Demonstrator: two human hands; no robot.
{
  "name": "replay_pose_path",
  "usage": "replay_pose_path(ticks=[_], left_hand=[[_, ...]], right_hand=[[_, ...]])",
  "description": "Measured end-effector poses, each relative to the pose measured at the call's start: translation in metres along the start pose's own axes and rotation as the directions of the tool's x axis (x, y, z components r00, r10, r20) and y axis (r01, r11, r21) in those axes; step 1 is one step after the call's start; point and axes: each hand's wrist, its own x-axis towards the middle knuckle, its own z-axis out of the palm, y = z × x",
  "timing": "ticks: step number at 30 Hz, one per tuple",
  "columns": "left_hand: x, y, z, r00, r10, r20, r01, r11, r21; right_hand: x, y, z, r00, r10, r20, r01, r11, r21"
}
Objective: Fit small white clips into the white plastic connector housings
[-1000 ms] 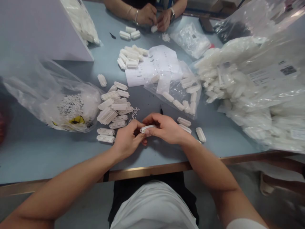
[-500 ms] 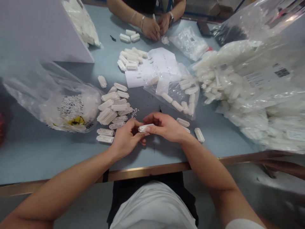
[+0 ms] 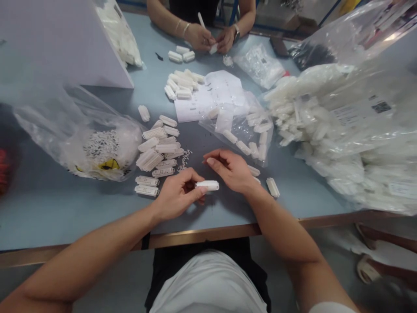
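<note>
Between the thumb and fingers of my left hand (image 3: 177, 191) is a white plastic connector housing (image 3: 208, 186), held level just above the table. My right hand (image 3: 230, 170) hovers close beside it, apart from the housing, with its fingers loosely bent and nothing visible in them. Left of my hands lies a pile of similar white housings (image 3: 156, 148), some showing rows of small holes. Tiny white pieces (image 3: 185, 160) are scattered by that pile. Two more housings lie partly hidden behind my right wrist, and a single housing (image 3: 273, 187) rests farther right.
A clear bag of tiny pieces (image 3: 102, 145) stands at left. Ahead are printed paper (image 3: 224, 84), a clear bag with housings (image 3: 243, 130) and another housing pile (image 3: 183, 82). Large filled bags (image 3: 352, 121) crowd the right. Across the table, a person's hands (image 3: 211, 40) hold a pen-like tool and a white part.
My right hand has let go of the housing and moved slightly up and away. The housing, now in my left hand alone, is turned and a little lower and to the right.
</note>
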Motion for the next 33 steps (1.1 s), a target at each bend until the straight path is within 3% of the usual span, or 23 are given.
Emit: replay_pose_path(ticks=[4, 7, 11, 16, 21, 23, 25, 29, 33], left_hand=[[-0.004, 0.005, 0.001, 0.998, -0.013, 0.055, 0.011, 1.000, 0.022], [-0.006, 0.008, 0.000, 0.997, -0.005, 0.075, 0.001, 0.998, 0.056], [-0.006, 0.007, -0.001, 0.995, 0.016, 0.100, -0.023, 0.997, 0.068], [0.000, 0.004, -0.001, 0.997, 0.000, 0.078, -0.006, 0.997, 0.075], [0.001, 0.003, 0.000, 0.999, -0.004, 0.035, 0.003, 0.999, 0.050], [0.001, 0.002, 0.000, 1.000, -0.005, 0.013, 0.005, 0.999, 0.040], [0.002, 0.001, -0.001, 1.000, -0.006, -0.013, 0.006, 1.000, 0.004], [0.006, 0.000, -0.001, 0.996, 0.006, -0.084, -0.015, 0.994, -0.106], [0.008, 0.003, -0.001, 0.990, -0.009, -0.140, -0.014, 0.987, -0.161]], right_hand=[[0.006, 0.004, 0.005, 0.993, -0.105, -0.045, 0.095, 0.978, -0.186], [0.018, 0.003, 0.008, 0.985, -0.162, 0.050, 0.168, 0.893, -0.418], [0.045, -0.003, 0.013, 0.969, -0.148, 0.198, 0.243, 0.718, -0.653], [0.068, -0.007, 0.025, 0.957, -0.053, 0.284, 0.257, 0.604, -0.755], [0.067, -0.007, 0.032, 0.951, -0.047, 0.307, 0.291, 0.477, -0.829], [0.064, -0.009, 0.027, 0.959, -0.059, 0.277, 0.269, 0.501, -0.823], [0.057, -0.011, 0.017, 0.975, -0.088, 0.203, 0.215, 0.599, -0.772], [0.034, -0.018, -0.009, 0.990, -0.138, 0.021, 0.128, 0.840, -0.526], [0.005, -0.017, -0.020, 0.981, -0.166, -0.097, 0.140, 0.962, -0.235]])
